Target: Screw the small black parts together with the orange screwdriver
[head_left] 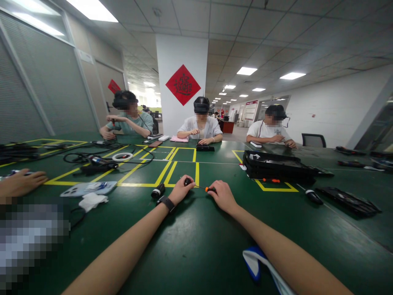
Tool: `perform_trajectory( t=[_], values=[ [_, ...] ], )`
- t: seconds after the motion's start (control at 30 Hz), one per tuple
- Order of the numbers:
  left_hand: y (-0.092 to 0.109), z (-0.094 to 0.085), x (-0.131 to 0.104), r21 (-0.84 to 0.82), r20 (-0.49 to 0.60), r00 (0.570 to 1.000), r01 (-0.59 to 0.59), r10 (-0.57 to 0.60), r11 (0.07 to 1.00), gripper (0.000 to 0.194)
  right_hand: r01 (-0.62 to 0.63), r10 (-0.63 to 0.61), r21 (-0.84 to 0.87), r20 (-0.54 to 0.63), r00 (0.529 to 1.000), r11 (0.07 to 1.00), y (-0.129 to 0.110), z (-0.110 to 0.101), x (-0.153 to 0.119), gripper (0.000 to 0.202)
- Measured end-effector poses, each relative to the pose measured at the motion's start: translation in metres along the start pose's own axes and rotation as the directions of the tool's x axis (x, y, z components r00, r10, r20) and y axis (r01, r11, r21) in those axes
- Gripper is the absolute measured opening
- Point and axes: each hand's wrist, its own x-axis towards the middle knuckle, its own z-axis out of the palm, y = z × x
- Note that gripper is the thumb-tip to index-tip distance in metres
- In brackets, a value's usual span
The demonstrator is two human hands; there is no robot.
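Above the green table, my left hand [181, 191], with a dark band on its wrist, is closed round a small black rounded part [187, 181]. My right hand [223, 196] pinches a screwdriver [210, 189] with an orange and black handle. Its thin shaft points left, toward my left hand; whether the tip touches the black part I cannot tell. Just left of my left wrist lies a black cylindrical piece [157, 191] with a pale band.
Stacked black trays [276, 164] stand right of my hands, with an orange-handled tool [271, 180] before them. A phone [89, 188], crumpled tissue [93, 201] and cables [98, 157] lie left. A co-worker's hand [23, 183] rests at far left; three people sit opposite.
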Motion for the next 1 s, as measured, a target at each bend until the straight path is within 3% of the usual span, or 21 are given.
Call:
perform_trajectory(
  t=[0.23, 0.4, 1.0],
  values=[
    [0.0059, -0.0002, -0.0017, -0.005, -0.008, 1.000, 0.006, -0.006, 1.000, 0.019, -0.039, 0.039, -0.007, 0.013, 0.999, 0.999, -0.0032, 0.0017, -0.0022, 0.020],
    [0.0062, -0.0003, -0.0014, -0.031, -0.015, 0.999, 0.041, -0.041, 0.999, 0.019, -0.046, 0.048, -0.038, 0.052, 0.998, 0.998, -0.0055, 0.0012, -0.0017, 0.019],
    [0.0019, -0.0005, -0.0003, -0.075, -0.001, 1.000, 0.028, -0.028, 0.997, 0.020, -0.020, 0.019, 0.036, 0.027, 0.999, 0.999, -0.0028, 0.0018, -0.0011, 0.014]
  ],
)
